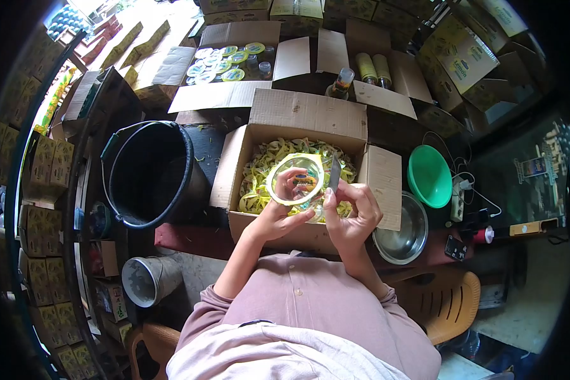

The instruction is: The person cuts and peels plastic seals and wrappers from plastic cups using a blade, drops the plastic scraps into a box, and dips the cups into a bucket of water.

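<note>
My left hand (277, 218) holds a clear round plastic container (296, 179) with a yellow rim, its open side tilted up toward me; a printed label shows on it. In my right hand (354, 212) a small dark blade (335, 174) is pinched, pointing up, just right of the container's rim. Both hands are over an open cardboard box (307, 114) filled with curled yellow-green strips (254, 180).
Left of the box stands a black bucket (149, 174); a grey bucket (147, 282) is lower. At right are a green bowl (429, 176) and a metal bowl (402, 231). Behind are a box of lidded cups (218, 64), a bottle (341, 83) and another open box (408, 73).
</note>
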Tool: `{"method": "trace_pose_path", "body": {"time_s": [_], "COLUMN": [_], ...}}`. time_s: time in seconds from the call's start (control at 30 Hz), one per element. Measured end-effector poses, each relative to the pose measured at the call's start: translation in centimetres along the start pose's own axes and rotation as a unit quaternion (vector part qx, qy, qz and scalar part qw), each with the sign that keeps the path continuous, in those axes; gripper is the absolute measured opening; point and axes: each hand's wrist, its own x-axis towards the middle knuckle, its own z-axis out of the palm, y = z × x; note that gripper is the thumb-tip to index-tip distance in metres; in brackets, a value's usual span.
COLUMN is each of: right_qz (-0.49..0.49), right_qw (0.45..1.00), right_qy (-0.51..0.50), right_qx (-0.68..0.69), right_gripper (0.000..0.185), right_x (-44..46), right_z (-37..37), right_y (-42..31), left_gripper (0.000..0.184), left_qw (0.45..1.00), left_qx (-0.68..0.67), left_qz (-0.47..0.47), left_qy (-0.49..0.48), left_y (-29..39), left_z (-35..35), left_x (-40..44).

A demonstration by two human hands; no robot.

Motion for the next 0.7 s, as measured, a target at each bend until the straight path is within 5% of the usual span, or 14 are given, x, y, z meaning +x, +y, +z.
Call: {"method": "trace_pose_path", "body": {"time_s": [0.07,0.23,0.6,0.7], "right_qz": [0.002,-0.023,-0.052,-0.055], "right_qw": [1.000,0.999,0.999,0.998], "right_qy": [-0.006,-0.018,-0.004,0.000], "right_qx": [-0.003,-0.015,-0.005,-0.018], "right_gripper": [0.019,0.020,0.024,0.024], "right_x": [-0.2,0.0,0.0,0.1], "right_z": [-0.2,0.0,0.7,0.7], "right_y": [-0.1,-1.0,-0.9,-0.8], "left_gripper": [0.073,0.071,0.073,0.074], "left_qw": [0.995,1.000,0.980,0.994], "left_qx": [0.094,0.004,0.198,0.104], "left_qz": [0.007,-0.003,0.006,0.015], "left_qy": [-0.012,0.015,-0.019,0.000], "left_y": [0.9,0.5,0.6,-0.4], "left_z": [-0.2,0.1,-0.5,-0.3], "left_x": [0.1,-0.1,0.1,0.3]}}
